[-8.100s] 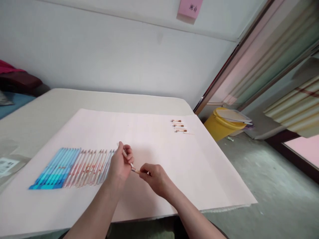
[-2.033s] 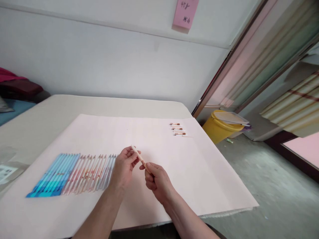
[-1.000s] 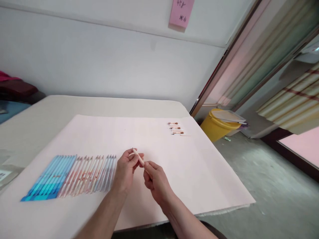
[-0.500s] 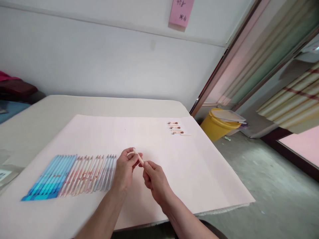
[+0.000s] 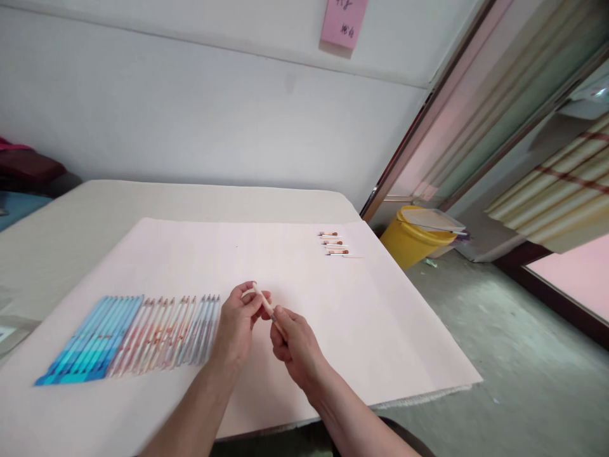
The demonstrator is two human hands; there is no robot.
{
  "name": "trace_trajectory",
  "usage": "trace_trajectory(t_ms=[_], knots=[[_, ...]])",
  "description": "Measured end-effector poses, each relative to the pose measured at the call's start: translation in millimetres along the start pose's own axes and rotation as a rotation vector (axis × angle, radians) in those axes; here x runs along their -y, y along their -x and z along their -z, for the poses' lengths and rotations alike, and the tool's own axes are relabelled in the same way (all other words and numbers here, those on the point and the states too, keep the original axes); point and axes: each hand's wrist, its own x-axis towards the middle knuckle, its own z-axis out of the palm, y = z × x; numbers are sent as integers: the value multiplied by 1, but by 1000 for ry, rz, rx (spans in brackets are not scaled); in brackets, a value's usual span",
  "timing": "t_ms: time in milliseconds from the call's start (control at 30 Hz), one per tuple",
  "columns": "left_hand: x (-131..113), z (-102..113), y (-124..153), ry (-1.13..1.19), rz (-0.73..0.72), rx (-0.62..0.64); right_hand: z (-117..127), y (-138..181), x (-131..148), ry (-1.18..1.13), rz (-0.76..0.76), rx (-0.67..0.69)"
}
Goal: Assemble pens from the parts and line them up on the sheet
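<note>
I hold a slim cream-and-orange pen [image 5: 263,299] between both hands above a pale pink sheet [image 5: 304,298]. My left hand [image 5: 238,324] pinches its upper end with fingers closed. My right hand [image 5: 292,343] grips the lower end, fingers curled round it. Just left of my left hand lies a neat row of several pens [image 5: 133,336], blue ones at the left, pink and white ones toward the right. At the far right of the sheet lie three small brown-tipped pen parts [image 5: 333,243] with thin refills beside them.
The sheet covers a beige table [image 5: 143,197] against a white wall. A pink note [image 5: 343,22] hangs on the wall. A yellow bucket [image 5: 409,240] stands on the floor beyond the table's right edge. Dark red cloth [image 5: 23,166] lies far left.
Over the last second my hands have stayed on the pen, the right hand sliding slightly up it. The view drifted a little; the rows on the sheet did not move.
</note>
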Motion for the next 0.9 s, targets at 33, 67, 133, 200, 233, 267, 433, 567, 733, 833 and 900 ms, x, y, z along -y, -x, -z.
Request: trace_trajectory(t_ms=[33,67,133,200,233,267,433,567,733,833,900], knots=[[1,0,0,6,6,1,0,-1,0,4,2,-2],[1,0,-1,13,8,-4,1,-1,0,14,6,-4],[3,0,-1,14,-1,-30,0,-2,0,48,15,-10],[3,1,-2,0,-23,-60,0,-1,1,77,20,-15],[3,2,-2,-7,-34,-71,0,-1,1,83,20,-16],[2,2,-3,-11,-39,-76,0,-1,1,79,19,-16],[-2,2,-3,4,-15,-39,2,-2,0,20,2,6],[0,0,-3,-24,-36,-88,2,-3,1,61,23,-19],[1,-1,-2,-26,-46,-67,2,-1,1,-5,-6,-5],[-1,-1,-1,-17,-29,-13,4,-2,0,-71,-37,-6],[-1,-2,0,-13,-22,5,6,-5,-2,-113,-72,-29]])
